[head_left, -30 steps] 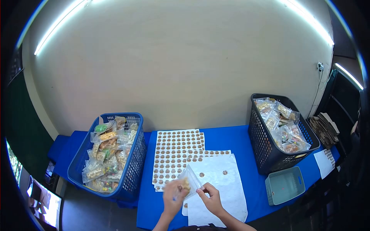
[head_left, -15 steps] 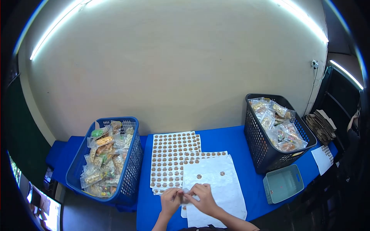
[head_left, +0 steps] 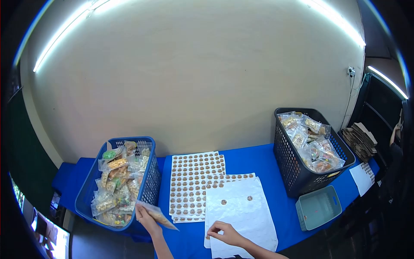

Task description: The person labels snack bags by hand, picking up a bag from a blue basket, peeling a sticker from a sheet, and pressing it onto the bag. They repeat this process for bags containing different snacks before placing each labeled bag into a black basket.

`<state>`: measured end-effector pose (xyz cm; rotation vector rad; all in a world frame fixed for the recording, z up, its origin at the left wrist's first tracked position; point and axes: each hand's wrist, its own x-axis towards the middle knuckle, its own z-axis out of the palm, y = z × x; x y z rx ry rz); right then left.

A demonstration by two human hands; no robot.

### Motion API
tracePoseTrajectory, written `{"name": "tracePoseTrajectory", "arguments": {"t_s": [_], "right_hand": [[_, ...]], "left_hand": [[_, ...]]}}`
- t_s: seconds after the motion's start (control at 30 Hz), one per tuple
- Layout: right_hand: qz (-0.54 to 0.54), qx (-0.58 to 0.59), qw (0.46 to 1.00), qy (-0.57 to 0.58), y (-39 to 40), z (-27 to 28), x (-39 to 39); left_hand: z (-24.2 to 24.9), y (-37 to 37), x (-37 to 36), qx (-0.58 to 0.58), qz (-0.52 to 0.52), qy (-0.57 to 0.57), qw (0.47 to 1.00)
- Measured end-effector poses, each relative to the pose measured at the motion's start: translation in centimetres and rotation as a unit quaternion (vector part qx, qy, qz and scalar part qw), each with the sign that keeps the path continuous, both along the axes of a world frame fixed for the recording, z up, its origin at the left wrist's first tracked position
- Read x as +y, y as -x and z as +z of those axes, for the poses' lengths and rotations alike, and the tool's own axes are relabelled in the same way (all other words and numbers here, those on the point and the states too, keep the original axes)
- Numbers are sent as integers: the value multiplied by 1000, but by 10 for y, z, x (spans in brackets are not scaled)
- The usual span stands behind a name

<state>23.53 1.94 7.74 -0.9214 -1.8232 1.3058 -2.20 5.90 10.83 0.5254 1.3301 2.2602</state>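
Left hand: your left hand (head_left: pixel 145 217) pinches a clear snack packet (head_left: pixel 158 214) between thumb and fingers, at the near corner of the blue basket (head_left: pixel 152 183).
Packet position: it is tilted over the table's left edge, just beside the blue basket; whether it touches the rim you cannot tell.
Right hand: your right hand (head_left: pixel 226 232) lies on the white backing sheet (head_left: pixel 241 209), fingers curled low; a pinch is possible, but the view is too small to confirm.
Sticker sheets: the full sticker sheets (head_left: pixel 194 181) lie between the blue basket and the backing sheet.
Black basket: the black basket (head_left: pixel 293 168) of packets stands at the right on the blue table (head_left: pixel 254 157).
Tray: the teal tray (head_left: pixel 319 208) sits just in front of it.
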Motion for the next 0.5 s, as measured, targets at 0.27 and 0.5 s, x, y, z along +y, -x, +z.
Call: {"name": "tracePoseTrajectory", "arguments": {"t_s": [0.27,0.5], "right_hand": [[50,238,857,455,15,-20,-11],[-8,251,893,373,-12,-10,-10]], "left_hand": [[-39,-46,16,-396,-536,-358,654],[-17,-88,-10,-318,-531,-51,784]]}}
